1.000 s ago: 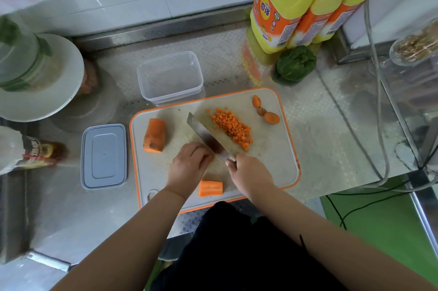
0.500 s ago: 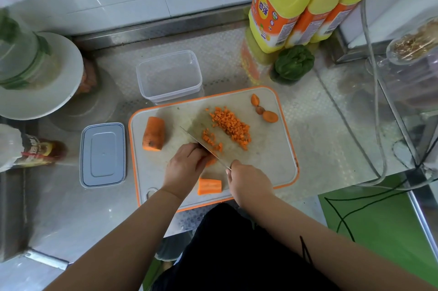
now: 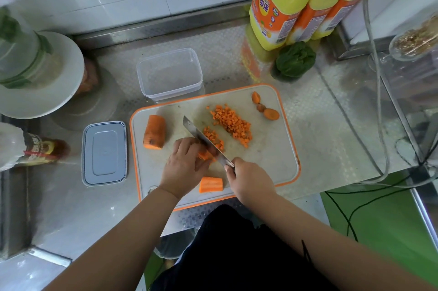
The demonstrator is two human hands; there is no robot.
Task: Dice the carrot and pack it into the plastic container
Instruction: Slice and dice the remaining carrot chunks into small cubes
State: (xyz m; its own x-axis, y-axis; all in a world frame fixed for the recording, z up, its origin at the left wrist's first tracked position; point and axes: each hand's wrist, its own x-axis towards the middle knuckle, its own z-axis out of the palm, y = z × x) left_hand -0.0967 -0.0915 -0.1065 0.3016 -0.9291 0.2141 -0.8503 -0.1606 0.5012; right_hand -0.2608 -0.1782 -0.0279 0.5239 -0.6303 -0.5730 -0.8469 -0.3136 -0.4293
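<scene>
On the cutting board, the right hand grips a knife whose blade runs diagonally toward the board's far left. The left hand, fingers curled, pins carrot strips against it. Bright orange diced carrot lies just beyond the blade; the empty plastic container touches the board's far edge.
</scene>
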